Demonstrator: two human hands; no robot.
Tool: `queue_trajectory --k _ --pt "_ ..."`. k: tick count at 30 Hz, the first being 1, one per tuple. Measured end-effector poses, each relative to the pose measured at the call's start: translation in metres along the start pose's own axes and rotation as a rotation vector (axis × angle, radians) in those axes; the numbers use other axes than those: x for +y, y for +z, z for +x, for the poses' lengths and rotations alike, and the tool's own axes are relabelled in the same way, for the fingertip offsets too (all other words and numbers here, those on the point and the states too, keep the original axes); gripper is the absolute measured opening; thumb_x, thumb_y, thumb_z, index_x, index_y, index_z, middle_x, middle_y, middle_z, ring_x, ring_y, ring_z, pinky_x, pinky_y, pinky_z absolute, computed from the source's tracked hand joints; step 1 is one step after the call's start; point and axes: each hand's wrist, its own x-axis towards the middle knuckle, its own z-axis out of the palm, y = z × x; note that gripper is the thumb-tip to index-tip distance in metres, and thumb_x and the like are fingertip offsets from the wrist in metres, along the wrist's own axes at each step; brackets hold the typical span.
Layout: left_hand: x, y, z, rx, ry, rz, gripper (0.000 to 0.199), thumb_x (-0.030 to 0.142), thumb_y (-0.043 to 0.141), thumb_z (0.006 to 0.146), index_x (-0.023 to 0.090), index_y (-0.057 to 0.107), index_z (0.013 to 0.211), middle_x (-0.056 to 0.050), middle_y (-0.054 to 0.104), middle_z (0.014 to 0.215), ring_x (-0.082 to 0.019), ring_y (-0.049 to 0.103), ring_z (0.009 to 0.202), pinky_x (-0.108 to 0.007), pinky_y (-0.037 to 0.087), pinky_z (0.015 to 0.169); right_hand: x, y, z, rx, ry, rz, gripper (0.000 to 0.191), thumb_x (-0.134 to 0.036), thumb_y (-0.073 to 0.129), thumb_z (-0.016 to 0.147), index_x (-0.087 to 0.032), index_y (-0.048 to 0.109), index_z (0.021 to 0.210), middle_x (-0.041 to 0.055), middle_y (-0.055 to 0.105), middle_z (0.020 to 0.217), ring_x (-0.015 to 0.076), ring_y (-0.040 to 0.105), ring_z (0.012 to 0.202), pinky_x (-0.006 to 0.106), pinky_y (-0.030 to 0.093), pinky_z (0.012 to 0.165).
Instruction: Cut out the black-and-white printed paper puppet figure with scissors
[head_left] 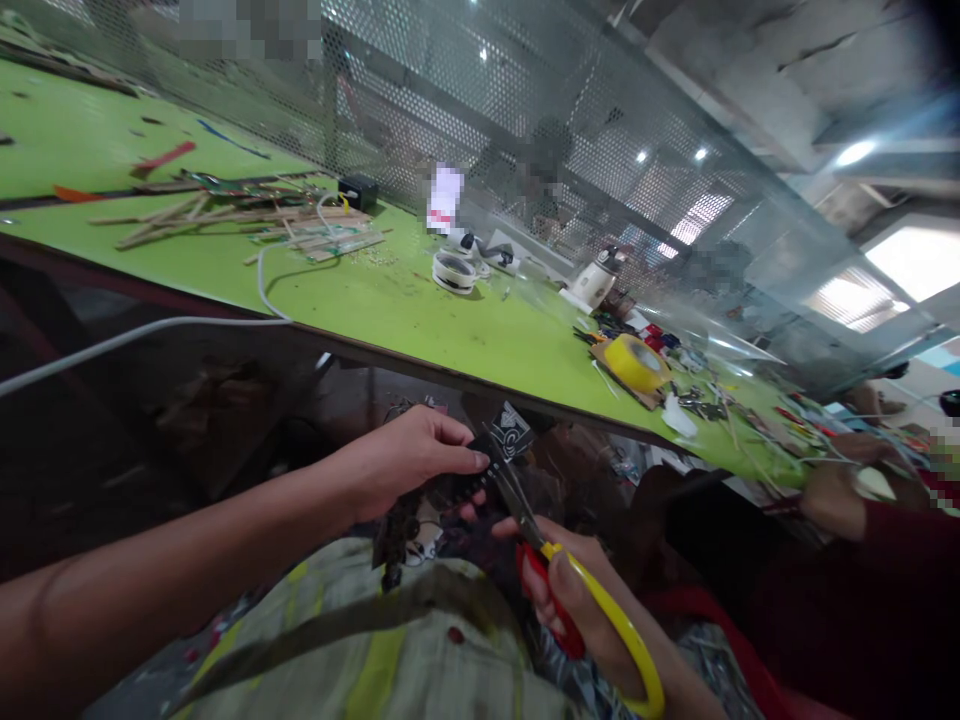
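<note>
My left hand (420, 460) pinches a black piece with white printed marks (512, 430) between thumb and fingers, over my lap. Around the handles of a pair of scissors (526, 512), one yellow and one red, my right hand (574, 590) is closed. The scissor blades point up and to the left, and their tips meet the black piece beside my left thumb. Whether the blades are fully closed on it is hard to tell. Under my left hand hang dark pieces that are too blurred to make out.
A green table (360, 345) runs across in front, bearing wooden sticks (172, 222), white tape rolls (454, 272), a yellow tape roll (636, 363) and a white cable (150, 328) over its edge. Another person's arm in a dark red sleeve (892, 560) is at the right.
</note>
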Motion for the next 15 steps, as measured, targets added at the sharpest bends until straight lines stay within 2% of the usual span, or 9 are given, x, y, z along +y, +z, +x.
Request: queue_trajectory --k 3,7,15 --pt "-0.003 0.000 0.001 0.037 0.010 0.026 0.030 0.043 0.080 0.064 0.015 0.070 0.063 -0.003 0.068 0.058 -0.011 0.059 0.049 -0.021 0.045 0.048 0.006 0.004 0.003 0.012 0.080 0.105 0.069 -0.078 0.046 0.079 -0.019 0.061 0.112 -0.0083 0.031 0.057 0.0054 0.024 0.044 0.019 0.021 0.040" --pt "-0.006 0.000 0.003 0.075 -0.016 0.038 0.032 0.045 0.081 0.060 0.015 0.070 0.064 -0.002 0.067 0.056 -0.012 0.056 0.047 -0.022 0.043 0.047 0.009 0.006 0.006 0.062 0.140 0.141 0.080 -0.085 0.048 0.070 -0.017 0.062 0.111 -0.0084 0.033 0.056 0.0052 0.023 0.044 0.020 0.019 0.038" --pt "-0.004 0.000 0.004 0.103 -0.001 0.127 0.035 0.049 0.080 0.059 0.015 0.068 0.062 -0.002 0.067 0.056 -0.014 0.057 0.049 -0.024 0.042 0.049 -0.016 0.008 -0.002 0.057 0.193 0.043 0.076 -0.084 0.043 0.073 -0.021 0.061 0.111 -0.0074 0.030 0.060 0.0071 0.023 0.046 0.023 0.019 0.042"
